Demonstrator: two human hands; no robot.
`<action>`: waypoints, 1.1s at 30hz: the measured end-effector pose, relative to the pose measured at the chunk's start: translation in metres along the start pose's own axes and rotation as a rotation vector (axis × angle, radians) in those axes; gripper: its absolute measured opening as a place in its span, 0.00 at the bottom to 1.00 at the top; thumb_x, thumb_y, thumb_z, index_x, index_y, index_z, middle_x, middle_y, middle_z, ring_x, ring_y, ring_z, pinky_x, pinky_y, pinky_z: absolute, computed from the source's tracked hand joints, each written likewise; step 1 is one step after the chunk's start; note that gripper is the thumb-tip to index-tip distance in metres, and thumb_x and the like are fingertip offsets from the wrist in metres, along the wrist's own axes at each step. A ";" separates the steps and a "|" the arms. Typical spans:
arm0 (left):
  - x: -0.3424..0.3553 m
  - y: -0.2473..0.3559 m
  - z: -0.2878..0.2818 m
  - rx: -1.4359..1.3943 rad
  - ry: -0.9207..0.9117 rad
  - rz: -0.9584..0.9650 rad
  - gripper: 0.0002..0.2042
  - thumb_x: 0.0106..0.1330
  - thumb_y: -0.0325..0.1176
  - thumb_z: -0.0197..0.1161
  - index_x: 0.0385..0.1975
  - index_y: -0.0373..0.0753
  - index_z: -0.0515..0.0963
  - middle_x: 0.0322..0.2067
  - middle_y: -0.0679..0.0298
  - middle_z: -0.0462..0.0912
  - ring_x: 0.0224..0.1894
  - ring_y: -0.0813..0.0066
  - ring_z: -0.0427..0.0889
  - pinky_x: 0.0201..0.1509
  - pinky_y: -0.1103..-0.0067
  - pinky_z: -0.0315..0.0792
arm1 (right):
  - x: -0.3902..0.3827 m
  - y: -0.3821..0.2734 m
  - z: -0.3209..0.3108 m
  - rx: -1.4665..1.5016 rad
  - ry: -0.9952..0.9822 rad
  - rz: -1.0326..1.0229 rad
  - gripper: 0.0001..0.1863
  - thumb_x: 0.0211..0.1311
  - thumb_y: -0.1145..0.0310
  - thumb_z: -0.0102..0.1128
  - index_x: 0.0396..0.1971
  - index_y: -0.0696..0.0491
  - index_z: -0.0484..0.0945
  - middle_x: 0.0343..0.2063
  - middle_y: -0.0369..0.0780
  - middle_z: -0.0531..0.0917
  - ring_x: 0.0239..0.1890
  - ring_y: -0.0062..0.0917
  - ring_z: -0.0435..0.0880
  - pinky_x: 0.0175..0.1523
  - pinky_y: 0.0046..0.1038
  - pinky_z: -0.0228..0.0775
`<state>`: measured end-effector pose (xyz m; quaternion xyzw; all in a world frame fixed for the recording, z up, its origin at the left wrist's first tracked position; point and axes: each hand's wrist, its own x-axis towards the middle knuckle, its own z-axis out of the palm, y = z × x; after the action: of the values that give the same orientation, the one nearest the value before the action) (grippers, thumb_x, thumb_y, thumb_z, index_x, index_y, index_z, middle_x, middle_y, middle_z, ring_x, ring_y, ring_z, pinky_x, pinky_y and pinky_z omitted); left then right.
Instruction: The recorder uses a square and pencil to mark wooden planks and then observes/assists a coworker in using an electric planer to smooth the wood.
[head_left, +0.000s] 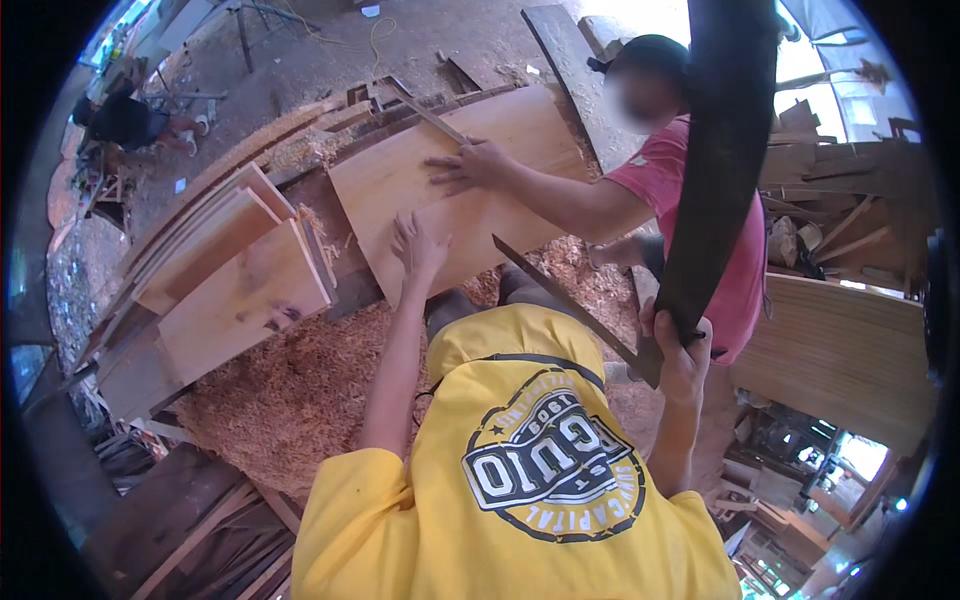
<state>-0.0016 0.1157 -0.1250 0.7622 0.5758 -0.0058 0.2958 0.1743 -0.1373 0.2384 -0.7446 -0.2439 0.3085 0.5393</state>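
The left hand [419,246] rests on a big board [520,180] (all spread out, I see); the right hand [684,360] grips a dark tool [715,200].

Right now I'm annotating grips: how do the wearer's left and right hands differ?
The left hand is spread open on the pale board, while the right hand is closed around a dark, flat tool. The left hand is over the board; the right hand is off to its right. Both hands are bare.
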 end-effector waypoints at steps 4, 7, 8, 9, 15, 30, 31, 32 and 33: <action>0.004 -0.036 0.049 0.063 0.081 0.220 0.57 0.55 0.56 0.70 0.72 0.29 0.40 0.72 0.34 0.32 0.75 0.36 0.26 0.69 0.36 0.36 | 0.007 -0.008 0.012 0.040 0.059 -0.032 0.11 0.69 0.67 0.58 0.33 0.60 0.80 0.23 0.29 0.76 0.26 0.13 0.69 0.32 0.18 0.58; 0.001 -0.009 0.028 0.134 -0.085 0.041 0.59 0.56 0.62 0.66 0.73 0.31 0.35 0.73 0.38 0.23 0.74 0.37 0.17 0.66 0.31 0.29 | 0.010 0.000 -0.002 -0.040 0.041 0.047 0.11 0.70 0.66 0.58 0.35 0.60 0.81 0.23 0.30 0.76 0.26 0.13 0.70 0.32 0.19 0.59; 0.001 0.002 0.021 0.202 -0.201 -0.055 0.60 0.56 0.64 0.64 0.74 0.31 0.33 0.73 0.40 0.19 0.73 0.38 0.14 0.64 0.30 0.26 | 0.012 0.000 -0.004 -0.035 0.017 0.049 0.11 0.70 0.66 0.58 0.35 0.60 0.81 0.23 0.30 0.76 0.26 0.13 0.70 0.32 0.19 0.59; 0.000 0.004 0.021 0.205 -0.189 -0.086 0.60 0.56 0.64 0.64 0.74 0.31 0.33 0.73 0.40 0.19 0.73 0.38 0.14 0.64 0.30 0.26 | 0.016 -0.001 -0.006 -0.035 -0.012 0.062 0.11 0.70 0.66 0.58 0.36 0.60 0.81 0.23 0.30 0.77 0.27 0.13 0.71 0.32 0.19 0.60; -0.001 0.030 0.001 0.183 -0.246 -0.129 0.56 0.57 0.61 0.65 0.74 0.33 0.38 0.74 0.39 0.26 0.74 0.36 0.19 0.68 0.34 0.26 | 0.041 -0.003 -0.013 -0.068 -0.190 0.037 0.13 0.70 0.65 0.58 0.36 0.61 0.81 0.24 0.30 0.76 0.27 0.13 0.70 0.33 0.18 0.60; 0.162 0.039 -0.031 0.533 -0.178 0.346 0.60 0.47 0.49 0.78 0.75 0.43 0.39 0.75 0.44 0.37 0.76 0.40 0.38 0.72 0.39 0.39 | 0.033 -0.001 -0.022 -0.473 -0.327 -0.002 0.12 0.52 0.72 0.71 0.37 0.58 0.82 0.27 0.44 0.83 0.29 0.37 0.82 0.34 0.32 0.71; 0.170 0.045 -0.026 0.647 -0.158 0.366 0.61 0.48 0.50 0.77 0.75 0.44 0.37 0.75 0.43 0.34 0.76 0.37 0.36 0.72 0.39 0.38 | 0.032 -0.001 -0.024 -0.465 -0.303 0.007 0.12 0.52 0.72 0.71 0.37 0.58 0.82 0.27 0.44 0.83 0.29 0.37 0.82 0.34 0.32 0.71; 0.175 0.049 -0.023 0.659 -0.161 0.389 0.61 0.48 0.50 0.77 0.75 0.44 0.37 0.75 0.43 0.34 0.76 0.37 0.36 0.72 0.39 0.38 | 0.031 -0.001 -0.025 -0.458 -0.280 0.014 0.12 0.52 0.71 0.71 0.37 0.58 0.82 0.27 0.44 0.82 0.29 0.38 0.82 0.35 0.33 0.71; 0.176 0.050 -0.021 0.622 -0.243 0.341 0.61 0.48 0.51 0.77 0.76 0.44 0.37 0.74 0.41 0.32 0.75 0.35 0.34 0.73 0.40 0.39 | 0.030 0.000 -0.025 -0.450 -0.259 0.019 0.13 0.51 0.70 0.72 0.36 0.58 0.82 0.27 0.45 0.82 0.29 0.39 0.82 0.35 0.33 0.71</action>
<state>0.0943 0.2716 -0.1469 0.8943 0.3718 -0.2217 0.1131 0.2136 -0.1327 0.2382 -0.8023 -0.3663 0.3446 0.3214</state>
